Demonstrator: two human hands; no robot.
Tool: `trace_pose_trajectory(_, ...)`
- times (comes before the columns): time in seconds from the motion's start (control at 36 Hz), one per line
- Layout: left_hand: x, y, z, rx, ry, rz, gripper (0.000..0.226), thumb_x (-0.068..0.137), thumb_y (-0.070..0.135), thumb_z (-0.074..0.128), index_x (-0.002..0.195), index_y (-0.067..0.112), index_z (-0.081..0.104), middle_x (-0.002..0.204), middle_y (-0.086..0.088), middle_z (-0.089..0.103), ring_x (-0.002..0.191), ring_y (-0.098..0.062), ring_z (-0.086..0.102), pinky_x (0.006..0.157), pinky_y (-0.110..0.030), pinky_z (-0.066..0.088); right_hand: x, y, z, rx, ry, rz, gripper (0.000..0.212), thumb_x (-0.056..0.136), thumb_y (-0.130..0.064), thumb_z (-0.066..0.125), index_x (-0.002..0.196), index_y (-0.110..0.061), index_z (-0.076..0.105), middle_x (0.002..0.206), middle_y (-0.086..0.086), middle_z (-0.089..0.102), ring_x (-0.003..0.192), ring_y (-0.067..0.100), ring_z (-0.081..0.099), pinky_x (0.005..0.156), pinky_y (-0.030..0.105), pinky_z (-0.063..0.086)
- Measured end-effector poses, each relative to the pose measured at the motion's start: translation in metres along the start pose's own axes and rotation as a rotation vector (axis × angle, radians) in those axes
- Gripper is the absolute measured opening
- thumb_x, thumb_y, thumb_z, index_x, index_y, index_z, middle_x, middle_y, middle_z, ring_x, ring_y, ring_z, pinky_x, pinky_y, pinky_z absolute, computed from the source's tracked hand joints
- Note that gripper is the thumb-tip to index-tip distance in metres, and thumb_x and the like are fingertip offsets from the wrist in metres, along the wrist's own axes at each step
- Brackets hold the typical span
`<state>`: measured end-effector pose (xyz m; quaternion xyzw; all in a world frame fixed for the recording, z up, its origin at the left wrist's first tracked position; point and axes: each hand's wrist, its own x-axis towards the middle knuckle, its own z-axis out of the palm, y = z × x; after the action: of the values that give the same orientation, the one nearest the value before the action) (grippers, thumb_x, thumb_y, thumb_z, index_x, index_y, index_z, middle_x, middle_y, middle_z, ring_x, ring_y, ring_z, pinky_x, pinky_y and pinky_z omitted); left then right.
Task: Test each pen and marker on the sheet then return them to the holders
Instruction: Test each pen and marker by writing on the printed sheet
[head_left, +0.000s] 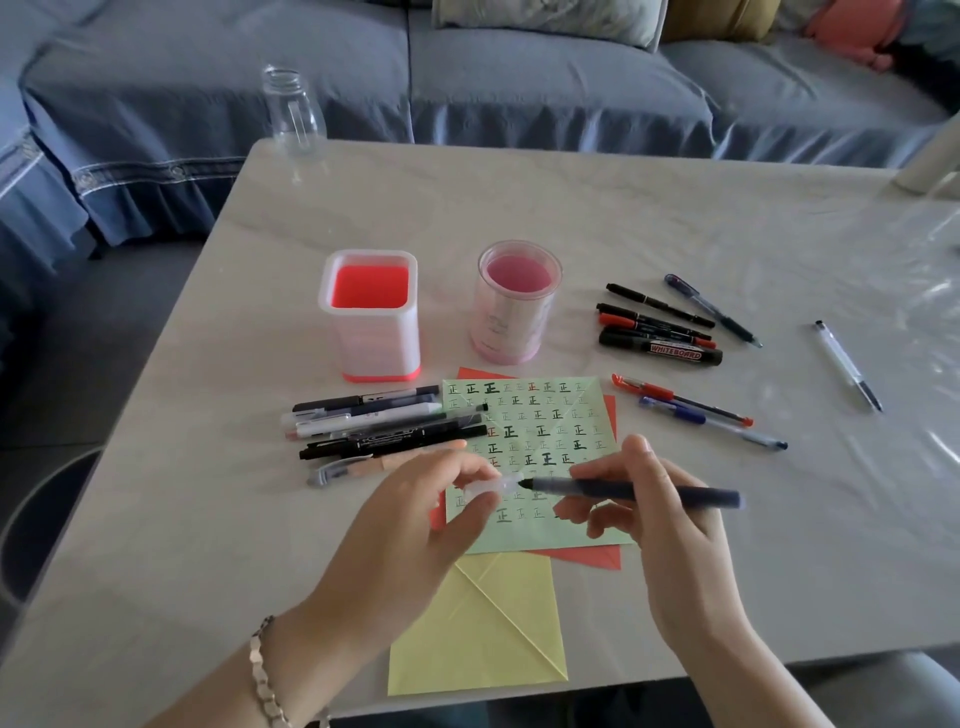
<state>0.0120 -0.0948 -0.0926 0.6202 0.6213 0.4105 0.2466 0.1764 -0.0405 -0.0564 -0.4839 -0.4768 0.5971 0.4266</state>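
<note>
Pale worktop (675, 218) before a blue sofa (519, 93); over the green sheet (550, 415), dark pen (649, 492) clamped in right hand (670, 530) fingers (608, 470), tip toward 9 o'clock, just at the clear cap (491, 487) pinched by left hand (415, 519) fingers (472, 512); square holder (371, 322) and round holder (511, 306) at 11 and 12 o'clock

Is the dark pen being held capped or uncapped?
Uncapped: the right hand holds the dark pen, tip bare, and the left hand pinches the clear cap beside it.
</note>
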Motion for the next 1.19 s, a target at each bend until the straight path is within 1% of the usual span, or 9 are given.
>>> trace_pose_trajectory(0.06,0.000,0.002,0.001,0.005,-0.019,0.043,0.024,0.089,0.047,0.054,0.095,0.026,0.064,0.089,0.039,0.052,0.084,0.020,0.045,0.075,0.002,0.030,0.000,0.000,-0.001,-0.018,-0.013,0.013,0.041,0.078,-0.036,0.047,0.055,-0.011,0.069,0.058,0.014,0.068,0.050,0.016,0.060,0.048,0.020,0.046)
trace_pose_trajectory(0.36,0.009,0.015,0.008,-0.123,-0.104,0.035,0.013,0.083,0.038,0.056,0.093,0.038,0.064,0.086,0.030,0.061,0.079,0.010,0.056,0.068,-0.002,0.037,0.004,-0.002,-0.011,0.042,0.002,0.050,0.041,0.093,-0.007,0.038,0.058,0.002,0.059,0.045,0.010,0.056,0.041,0.013,0.050,0.040,0.018,0.040)
trace_pose_trajectory(0.53,0.013,0.027,0.014,-0.311,-0.152,-0.090,0.019,0.085,0.039,0.052,0.075,0.031,0.066,0.062,0.016,0.058,0.051,-0.005,0.042,0.050,-0.019,0.033,0.007,0.004,-0.020,0.004,-0.079,-0.006,0.045,0.089,-0.008,0.040,0.051,-0.012,0.064,0.048,0.012,0.059,0.047,0.013,0.049,0.048,0.020,0.042)
trace_pose_trajectory(0.61,0.022,0.031,0.014,-0.344,-0.277,-0.159,0.028,0.090,0.035,0.053,0.066,0.022,0.062,0.054,0.011,0.052,0.047,-0.006,0.039,0.048,-0.019,0.032,0.007,0.005,-0.023,-0.023,-0.145,-0.008,0.036,0.078,-0.019,0.041,0.052,-0.013,0.065,0.050,0.013,0.061,0.049,0.013,0.053,0.049,0.019,0.043)
trace_pose_trajectory(0.72,0.027,0.037,0.020,-0.159,-0.520,-0.131,0.022,0.089,0.028,0.058,0.068,0.031,0.059,0.060,0.010,0.054,0.054,-0.001,0.045,0.054,-0.014,0.035,0.005,0.009,-0.020,-0.099,-0.241,0.077,0.039,0.092,0.001,0.040,0.058,-0.002,0.060,0.047,0.007,0.060,0.047,0.013,0.056,0.048,0.017,0.045)
trace_pose_trajectory(0.81,0.026,0.032,0.027,-0.074,-0.396,-0.105,0.017,0.091,0.032,0.055,0.075,0.028,0.060,0.064,0.008,0.055,0.060,-0.001,0.048,0.059,-0.019,0.038,0.012,0.016,-0.025,-0.228,-0.298,0.053,0.009,0.086,-0.011,0.056,0.078,-0.010,0.060,0.054,0.000,0.064,0.052,0.009,0.059,0.050,0.016,0.047)
trace_pose_trajectory(0.92,0.026,0.009,0.023,0.147,-0.086,-0.084,0.015,0.095,0.024,0.050,0.096,0.016,0.063,0.078,0.005,0.062,0.073,-0.009,0.055,0.068,-0.027,0.043,0.045,0.036,-0.060,-0.757,-0.221,-0.123,0.033,0.077,-0.021,0.071,0.100,-0.036,0.053,0.084,-0.010,0.065,0.075,0.003,0.057,0.070,0.011,0.042)
trace_pose_trajectory(1.03,0.027,-0.021,0.004,0.421,0.051,0.047,0.039,0.089,0.026,0.039,0.111,0.007,0.065,0.091,-0.003,0.064,0.083,-0.020,0.060,0.072,-0.034,0.051,0.085,0.037,-0.099,-1.098,0.137,-0.244,0.029,0.085,-0.003,0.055,0.113,-0.011,0.061,0.116,0.010,0.060,0.108,0.027,0.051,0.092,0.034,0.037)
trace_pose_trajectory(1.19,0.026,-0.066,-0.026,0.738,0.232,0.050,0.025,0.073,-0.006,0.069,0.096,0.004,0.071,0.080,-0.006,0.063,0.071,-0.029,0.061,0.068,-0.037,0.047,0.119,0.052,-0.128,-1.370,0.149,-0.101,0.031,0.088,-0.007,0.047,0.117,-0.012,0.055,0.120,0.012,0.054,0.117,0.031,0.040,0.099,0.040,0.027)
